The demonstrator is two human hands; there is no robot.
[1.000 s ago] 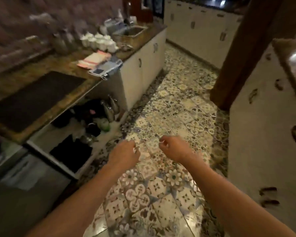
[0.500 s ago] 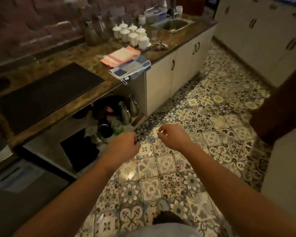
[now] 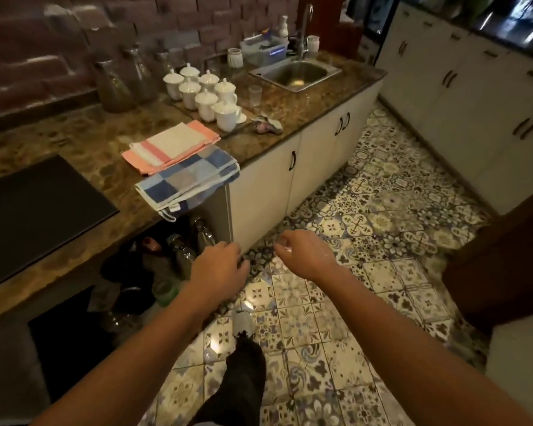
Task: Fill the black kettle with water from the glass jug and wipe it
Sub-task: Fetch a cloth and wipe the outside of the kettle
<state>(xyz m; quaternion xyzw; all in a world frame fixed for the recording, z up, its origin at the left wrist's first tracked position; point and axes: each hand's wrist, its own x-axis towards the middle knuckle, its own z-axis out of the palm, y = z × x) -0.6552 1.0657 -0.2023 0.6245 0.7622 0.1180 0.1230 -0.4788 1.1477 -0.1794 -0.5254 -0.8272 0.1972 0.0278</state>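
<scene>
Two tall glass jugs [image 3: 115,87] stand at the back of the brown stone counter [image 3: 83,133], against the brick wall. On the open low shelf under the counter sit dark pots [image 3: 126,265] and metal flasks [image 3: 183,256]; I cannot tell which one is the black kettle. A blue checked cloth [image 3: 188,179] hangs over the counter edge, and a pink striped cloth [image 3: 170,146] lies behind it. My left hand [image 3: 219,269] and my right hand [image 3: 305,253] hover over the tiled floor in front of the shelf, loosely curled and holding nothing.
Several white lidded cups [image 3: 203,93] and a small glass [image 3: 254,95] stand left of the steel sink [image 3: 296,73]. A black cooktop [image 3: 34,210] lies on the left. White cabinets [image 3: 462,96] line the right side, and a brown wooden block [image 3: 505,256] stands at right.
The view has swung left and closer to the counter, bringing the jugs, cups and sink into full sight. Both hands have stayed together in front of me, still holding nothing.
</scene>
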